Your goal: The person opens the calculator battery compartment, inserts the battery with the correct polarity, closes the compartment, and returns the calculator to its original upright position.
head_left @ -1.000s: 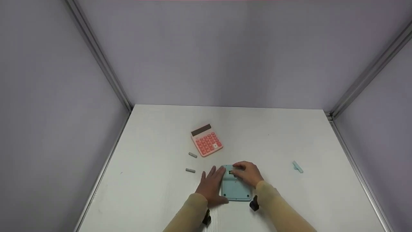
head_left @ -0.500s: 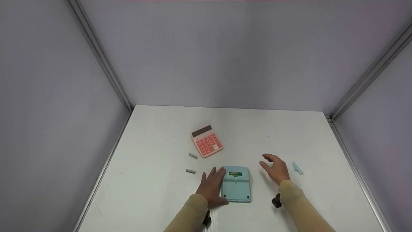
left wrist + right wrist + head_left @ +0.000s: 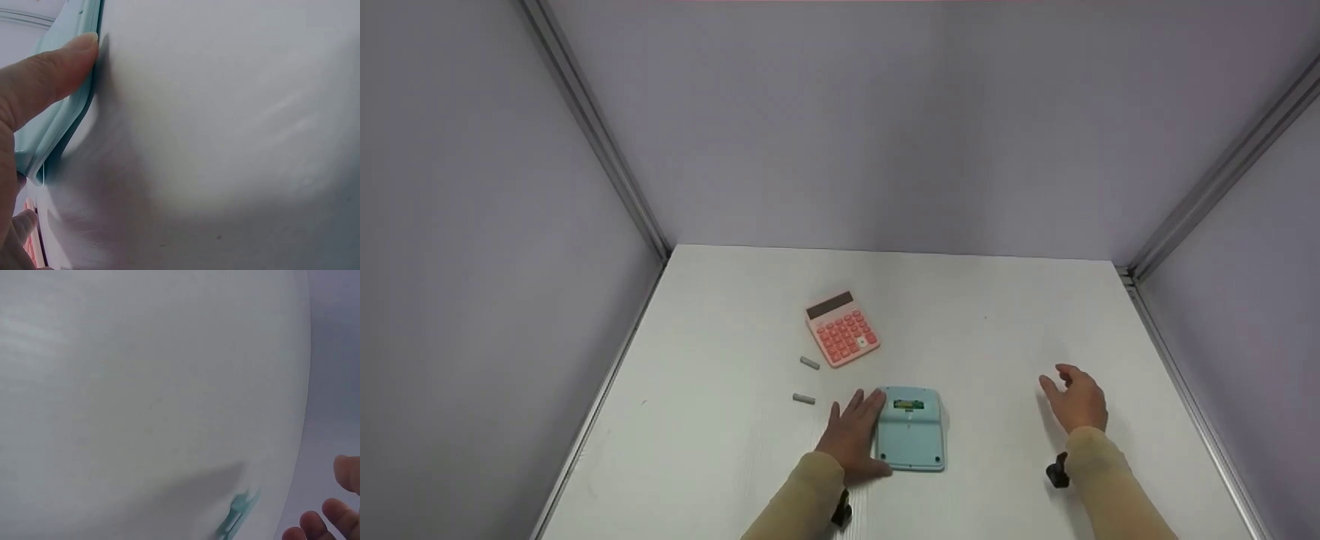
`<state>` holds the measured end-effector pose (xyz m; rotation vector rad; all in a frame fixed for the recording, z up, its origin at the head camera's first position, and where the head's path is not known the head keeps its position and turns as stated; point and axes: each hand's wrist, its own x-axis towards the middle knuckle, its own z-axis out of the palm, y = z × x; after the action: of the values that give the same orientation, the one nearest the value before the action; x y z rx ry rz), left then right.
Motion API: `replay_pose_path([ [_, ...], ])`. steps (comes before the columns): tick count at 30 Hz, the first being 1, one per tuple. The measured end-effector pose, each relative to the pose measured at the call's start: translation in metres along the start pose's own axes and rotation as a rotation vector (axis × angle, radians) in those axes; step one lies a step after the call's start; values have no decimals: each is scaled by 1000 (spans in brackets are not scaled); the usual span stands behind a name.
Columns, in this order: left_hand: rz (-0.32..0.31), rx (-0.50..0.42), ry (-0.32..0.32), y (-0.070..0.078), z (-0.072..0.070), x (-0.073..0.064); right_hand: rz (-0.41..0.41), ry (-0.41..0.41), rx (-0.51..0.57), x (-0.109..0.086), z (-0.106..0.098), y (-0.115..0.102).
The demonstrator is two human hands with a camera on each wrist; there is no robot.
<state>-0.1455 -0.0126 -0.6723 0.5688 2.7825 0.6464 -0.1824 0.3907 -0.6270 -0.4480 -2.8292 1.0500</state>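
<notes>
A light blue calculator (image 3: 911, 446) lies face down in front of me, its battery compartment (image 3: 908, 405) uncovered with something green inside. My left hand (image 3: 851, 439) rests along its left side, fingers spread and mostly straight. In the left wrist view the thumb (image 3: 50, 76) touches the calculator's edge (image 3: 84, 107). Off to the right, my right hand (image 3: 1076, 401) hovers with thumb and fingers apart, holding nothing. The small blue battery cover (image 3: 236, 514) shows on the table in the right wrist view; the right hand hides it in the head view.
A pink calculator (image 3: 844, 330) lies face up farther back. Two small grey cylinders (image 3: 809, 363), battery-like, lie to its lower left on the white table (image 3: 720, 322). Pale partition walls (image 3: 885, 135) close off the back and both sides.
My right hand has left the blue calculator's compartment, bringing the green thing inside into view, and has moved right over the battery cover. The left hand has stayed in place.
</notes>
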Motion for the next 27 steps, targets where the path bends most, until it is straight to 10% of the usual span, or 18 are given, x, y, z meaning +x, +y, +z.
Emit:
replay_pose_path([
  [14,17,65,13,-2,3,2,226,4,-134,-10,-25,50],
  [27,18,54,9,-1,-1,1,165,-70,-198,-18,-13,60],
])
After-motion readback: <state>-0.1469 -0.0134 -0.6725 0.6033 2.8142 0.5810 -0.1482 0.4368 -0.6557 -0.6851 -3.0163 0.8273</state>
